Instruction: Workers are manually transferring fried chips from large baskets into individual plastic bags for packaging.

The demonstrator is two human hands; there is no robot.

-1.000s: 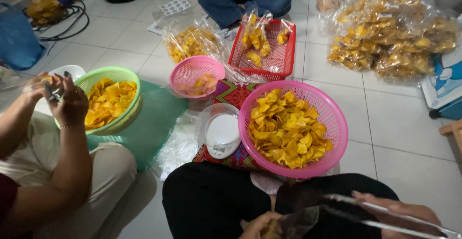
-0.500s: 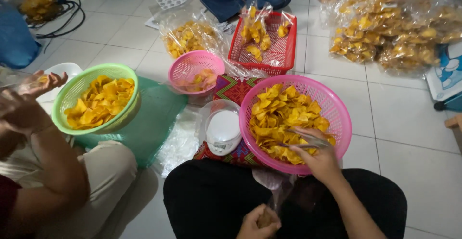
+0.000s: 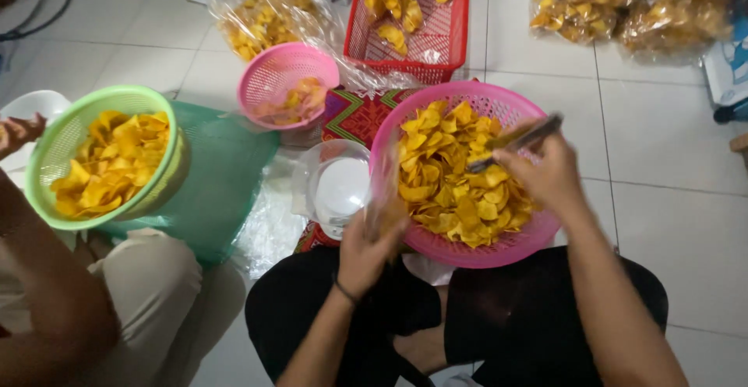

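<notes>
A large pink basket (image 3: 510, 105) full of yellow chips (image 3: 452, 184) sits on the floor in front of my knees. My right hand (image 3: 545, 173) hovers over the chips, gripping metal tongs (image 3: 516, 139) that point left and down into the pile. My left hand (image 3: 370, 247) holds a clear plastic bag (image 3: 386, 177) upright at the basket's near left rim. A clear round container with a white inside (image 3: 339, 184) stands just left of the bag.
Another person sits at the left with a green basket of chips (image 3: 105, 157) by their knee. A small pink basket (image 3: 284, 83), a red crate (image 3: 413, 21) and sealed chip bags (image 3: 631, 5) lie farther back on the tiled floor.
My left hand has come up from my lap with the clear bag to the basket's rim. My right hand lifted the tongs from the chips and shifted right. The view moved closer.
</notes>
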